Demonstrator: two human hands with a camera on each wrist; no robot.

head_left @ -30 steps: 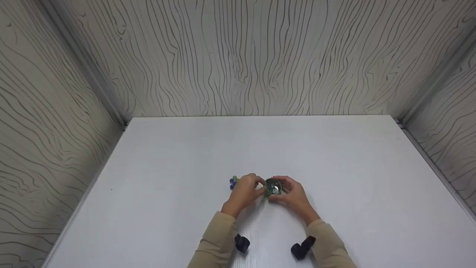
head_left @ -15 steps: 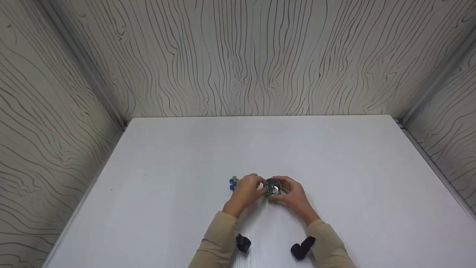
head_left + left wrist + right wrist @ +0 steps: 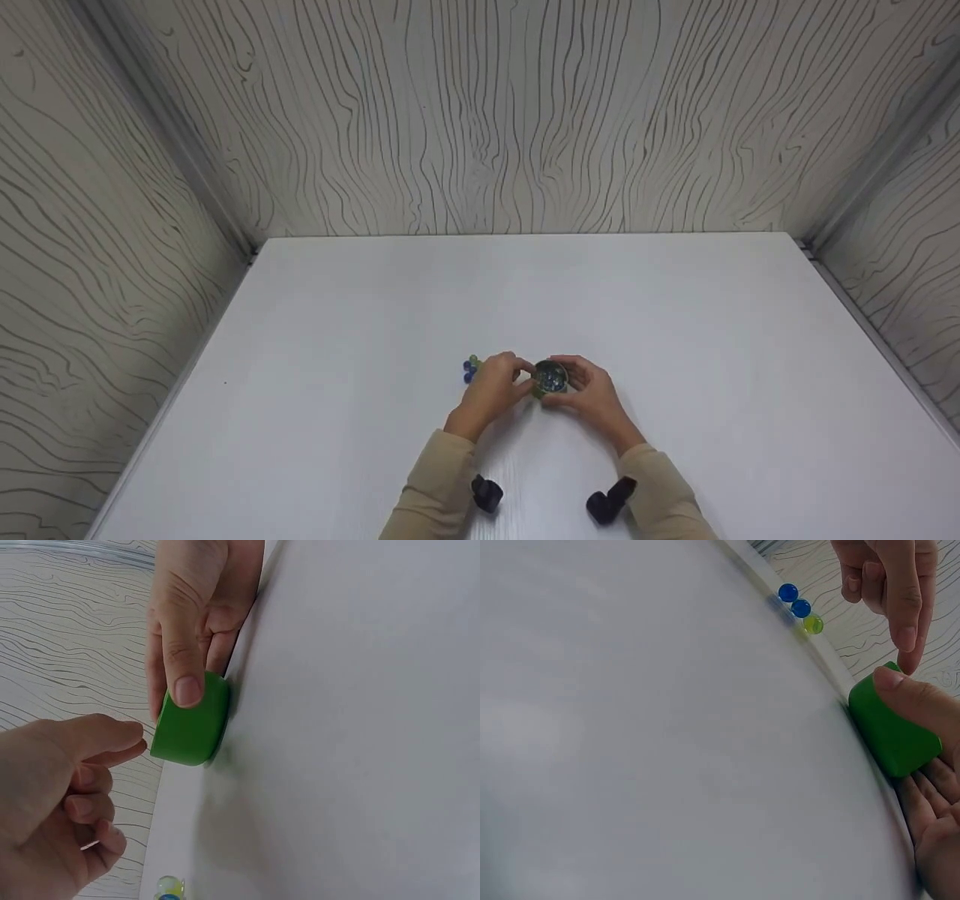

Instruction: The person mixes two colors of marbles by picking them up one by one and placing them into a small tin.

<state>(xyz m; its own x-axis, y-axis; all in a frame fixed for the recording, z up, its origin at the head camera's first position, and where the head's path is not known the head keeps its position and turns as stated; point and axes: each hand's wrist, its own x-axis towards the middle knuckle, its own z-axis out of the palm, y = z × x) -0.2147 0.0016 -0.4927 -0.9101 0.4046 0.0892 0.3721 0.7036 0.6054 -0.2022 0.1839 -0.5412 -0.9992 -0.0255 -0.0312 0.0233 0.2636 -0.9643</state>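
Cup (image 3: 191, 731), left of centre in the left-wrist view, probably light and stiff, best held by its walls, where right hand (image 3: 187, 611) clamps it; left hand (image 3: 56, 795), pinch unclear.

"Did any lettering come through on your feeds?"

"None that I could read. I checked the head view and both wrist views from my end, and I made out no word, label, brand, number or sign."

"Not even on the patterned back wall (image 3: 480, 120)?"

"I could read nothing there either."
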